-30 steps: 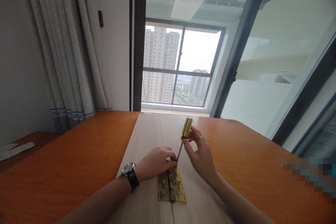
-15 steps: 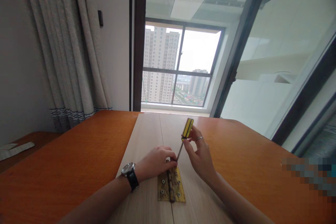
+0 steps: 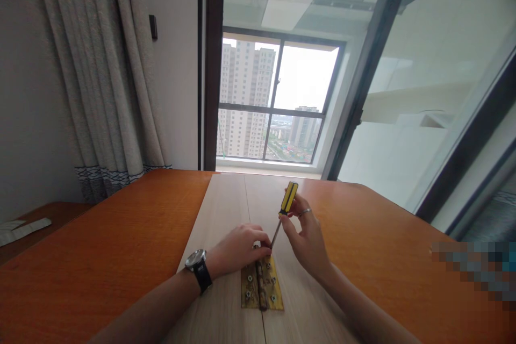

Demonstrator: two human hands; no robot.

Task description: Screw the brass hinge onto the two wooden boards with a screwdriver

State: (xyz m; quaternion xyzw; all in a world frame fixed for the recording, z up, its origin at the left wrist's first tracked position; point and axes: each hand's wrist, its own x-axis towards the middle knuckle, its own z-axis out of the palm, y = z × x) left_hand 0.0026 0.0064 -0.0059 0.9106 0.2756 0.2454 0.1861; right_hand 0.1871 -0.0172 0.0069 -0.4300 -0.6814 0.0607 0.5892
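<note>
A yellow-and-black screwdriver (image 3: 288, 199) leans in my right hand (image 3: 308, 236), its handle gripped between thumb and fingers. The shaft runs down to the far end of a brass-coloured hinge (image 3: 272, 282). My left hand (image 3: 242, 247) lies over that end, thumb and forefinger pinched close around the screwdriver's tip; what sits between them is hidden. Several cross-head screws (image 3: 273, 298) stand in the hinge's two leaves. Beneath the hinge are two pale wooden boards (image 3: 226, 209), side by side, and the hinge knuckle lies along their seam.
The boards rest on an orange-brown wooden table (image 3: 153, 231). A grey curtain (image 3: 108, 64) hangs at the left, and a window (image 3: 278, 102) with dark frames is beyond the table. Pale strips (image 3: 24, 230) lie on a lower surface at far left.
The screwdriver handle has turned slightly in my right fingers, so a different side of it faces me. My left hand stays at the same spot on the hinge.
</note>
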